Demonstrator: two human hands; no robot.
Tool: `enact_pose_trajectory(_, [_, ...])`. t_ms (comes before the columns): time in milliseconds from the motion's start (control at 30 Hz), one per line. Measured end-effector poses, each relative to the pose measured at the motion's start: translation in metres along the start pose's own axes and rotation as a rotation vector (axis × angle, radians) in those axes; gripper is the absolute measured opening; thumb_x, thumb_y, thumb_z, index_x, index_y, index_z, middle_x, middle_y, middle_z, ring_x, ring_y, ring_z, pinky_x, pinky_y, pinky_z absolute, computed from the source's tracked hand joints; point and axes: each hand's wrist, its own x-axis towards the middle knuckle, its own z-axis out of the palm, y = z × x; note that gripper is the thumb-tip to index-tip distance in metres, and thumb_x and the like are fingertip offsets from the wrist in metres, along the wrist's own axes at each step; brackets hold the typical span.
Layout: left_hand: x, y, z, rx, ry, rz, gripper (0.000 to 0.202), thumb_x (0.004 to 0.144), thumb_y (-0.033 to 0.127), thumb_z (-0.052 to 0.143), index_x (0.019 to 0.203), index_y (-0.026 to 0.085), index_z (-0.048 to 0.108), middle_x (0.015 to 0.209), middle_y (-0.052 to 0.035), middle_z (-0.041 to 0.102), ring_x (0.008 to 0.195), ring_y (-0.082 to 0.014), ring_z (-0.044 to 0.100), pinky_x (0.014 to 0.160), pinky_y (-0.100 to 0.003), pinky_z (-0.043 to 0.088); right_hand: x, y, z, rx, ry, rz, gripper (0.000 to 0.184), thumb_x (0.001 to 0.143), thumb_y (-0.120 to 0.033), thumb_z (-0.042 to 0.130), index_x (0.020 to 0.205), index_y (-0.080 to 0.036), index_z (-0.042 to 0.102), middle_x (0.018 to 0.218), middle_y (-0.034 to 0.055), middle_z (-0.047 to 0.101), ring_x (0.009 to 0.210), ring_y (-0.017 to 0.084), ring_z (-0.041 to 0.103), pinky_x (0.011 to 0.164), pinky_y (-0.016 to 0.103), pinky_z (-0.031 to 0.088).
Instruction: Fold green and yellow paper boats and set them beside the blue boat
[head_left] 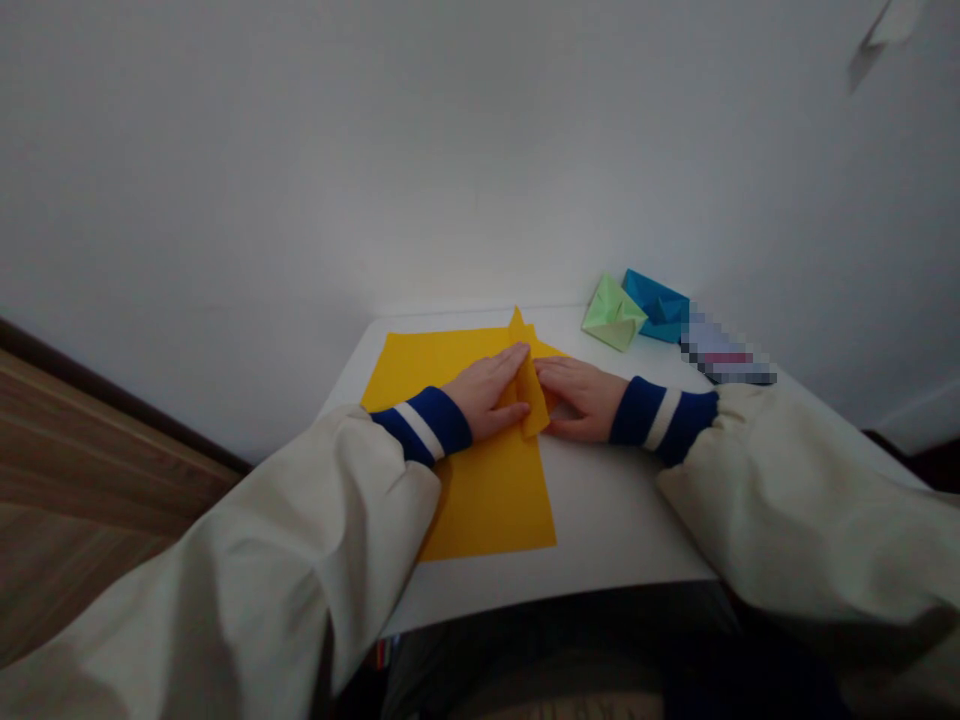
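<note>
Between my two hands a piece of yellow paper (533,400) stands up in a fold, its pointed tip toward the wall. My left hand (491,388) presses on the fold from the left, fingers together and thumb lower down on the paper. From the right, my right hand (583,398) grips the same paper, its fingertips partly hidden behind the raised flap. Under my left hand lies a larger flat yellow sheet (499,500). Whether the folded piece is separate from this sheet, I cannot tell for certain.
On the white table (622,530), at the back right, sit a light green folded paper piece (615,314) and a blue one (657,305). Beside them lies a blurred-out flat object (724,350). A wall (465,150) rises behind, and wooden furniture (90,480) stands at left.
</note>
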Motion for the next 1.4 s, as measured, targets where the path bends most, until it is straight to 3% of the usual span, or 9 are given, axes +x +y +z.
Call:
enact_pose_trajectory(167, [0.0,-0.006,0.002,0.047,-0.046,0.037,0.074,0.085,0.045,0.041,0.14,0.002,0.019,0.147,-0.0233,0.018,0.136,-0.0285,0.021,0.109,-0.044,0.022,0.002,0.003,0.002,-0.041,-0.007,-0.036,0.035,0.078,-0.036,0.052,0.104,-0.012,0.054,0.117,0.0176,0.054,0.116,0.026,0.044,0.099,0.046,0.035])
enact_pose_trajectory(333, [0.001,-0.002,0.003,0.134,-0.09,0.0,0.074,0.084,0.051,0.041,0.141,0.007,0.022,0.147,-0.0211,0.021,0.135,-0.0305,0.023,0.107,-0.047,0.022,0.003,0.003,-0.001,0.091,0.005,0.059,0.03,0.076,-0.021,0.05,0.106,-0.016,0.053,0.107,0.011,0.061,0.102,0.02,0.054,0.091,0.039,0.042])
enact_pose_trajectory(467, [0.002,0.005,0.0,0.183,-0.168,-0.051,0.072,0.085,0.051,0.041,0.14,0.008,0.025,0.147,-0.0215,0.02,0.135,-0.0319,0.022,0.107,-0.049,0.021,-0.003,0.006,-0.003,-0.047,0.09,0.31,0.024,0.076,-0.025,0.053,0.098,-0.017,0.057,0.1,0.0102,0.063,0.094,0.022,0.057,0.088,0.039,0.044])
enact_pose_trajectory(567, [0.002,0.008,-0.004,0.207,-0.214,-0.061,0.07,0.085,0.052,0.04,0.14,0.01,0.027,0.147,-0.0207,0.018,0.136,-0.032,0.019,0.107,-0.05,0.02,-0.007,0.007,-0.005,-0.222,0.106,0.548,0.037,0.077,-0.033,0.054,0.107,-0.013,0.055,0.107,0.0157,0.062,0.099,0.027,0.056,0.088,0.042,0.043])
enact_pose_trajectory(633, [0.002,0.009,-0.005,0.22,-0.22,-0.067,0.07,0.086,0.052,0.04,0.14,0.01,0.027,0.148,-0.0199,0.018,0.136,-0.0316,0.019,0.107,-0.05,0.019,-0.008,0.005,-0.008,-0.279,0.074,0.62,0.043,0.078,-0.036,0.052,0.112,-0.01,0.053,0.108,0.018,0.061,0.1,0.029,0.056,0.088,0.044,0.044])
enact_pose_trajectory(933, [0.001,0.009,-0.004,0.226,-0.19,-0.082,0.073,0.083,0.054,0.043,0.141,0.011,0.026,0.147,-0.021,0.019,0.135,-0.0332,0.021,0.106,-0.052,0.02,-0.007,0.002,-0.011,-0.266,0.149,0.698,0.044,0.076,-0.036,0.054,0.113,-0.012,0.052,0.103,0.0147,0.064,0.095,0.029,0.059,0.083,0.044,0.047])
enact_pose_trajectory(1067, [0.001,0.005,-0.002,0.229,-0.177,-0.061,0.065,0.088,0.049,0.036,0.14,0.012,0.027,0.147,-0.0192,0.022,0.134,-0.0317,0.024,0.105,-0.052,0.022,-0.006,0.004,-0.009,-0.335,0.149,0.717,0.043,0.074,-0.035,0.056,0.109,-0.01,0.055,0.1,0.0148,0.064,0.094,0.03,0.058,0.087,0.047,0.044])
enact_pose_trajectory(1267, [-0.003,0.003,-0.002,0.229,-0.195,0.004,0.068,0.085,0.057,0.038,0.14,0.018,0.028,0.148,-0.0141,0.023,0.135,-0.0342,0.019,0.106,-0.054,0.018,-0.002,0.015,-0.004,-0.002,0.224,0.86,0.025,0.072,-0.032,0.06,0.092,-0.017,0.057,0.088,0.0072,0.066,0.072,0.018,0.061,0.071,0.036,0.051])
enact_pose_trajectory(1400, [-0.006,0.004,-0.003,0.214,-0.219,0.015,0.076,0.081,0.063,0.04,0.141,0.019,0.026,0.148,-0.0165,0.019,0.136,-0.0357,0.015,0.105,-0.056,0.016,-0.001,0.026,0.0,0.318,0.27,0.918,0.021,0.07,-0.029,0.063,0.086,-0.019,0.054,0.086,0.0079,0.065,0.076,0.019,0.063,0.073,0.037,0.053])
